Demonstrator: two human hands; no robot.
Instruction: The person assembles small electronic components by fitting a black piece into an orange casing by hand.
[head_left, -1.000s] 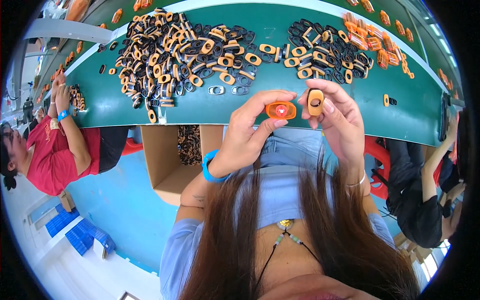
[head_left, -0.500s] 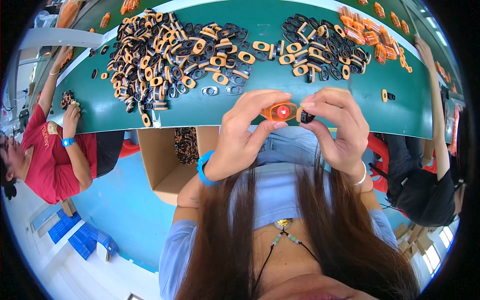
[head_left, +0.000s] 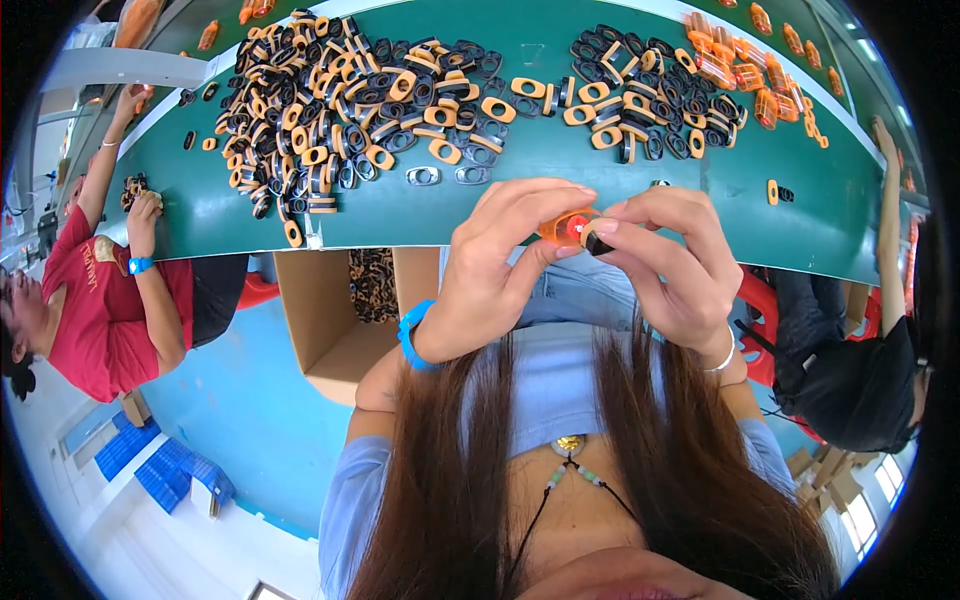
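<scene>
Above the table's near edge, my left hand (head_left: 485, 265) pinches a translucent orange plastic casing (head_left: 556, 228) with a red part in its end. Most of the casing is covered by my fingers. My right hand (head_left: 685, 255) grips a small black and orange oval ring (head_left: 597, 242) between thumb and fingers. The ring is up against the red end of the casing, or very close to it; fingers hide whether it is seated. Beyond my hands spreads a large heap of similar black and orange rings (head_left: 320, 120) on the green table (head_left: 540, 185).
A smaller ring pile (head_left: 650, 100) and several orange casings (head_left: 745, 70) are at the far right. Two rings (head_left: 780, 192) lie apart near the right. An open carton (head_left: 320, 340) stands below the table edge. A co-worker in red (head_left: 110, 310) sits left, another in black (head_left: 850, 380) right.
My right hand has brought the ring left and tilted it against the casing's end. The casing has turned slightly in my left hand. The right co-worker's arm has shifted outward.
</scene>
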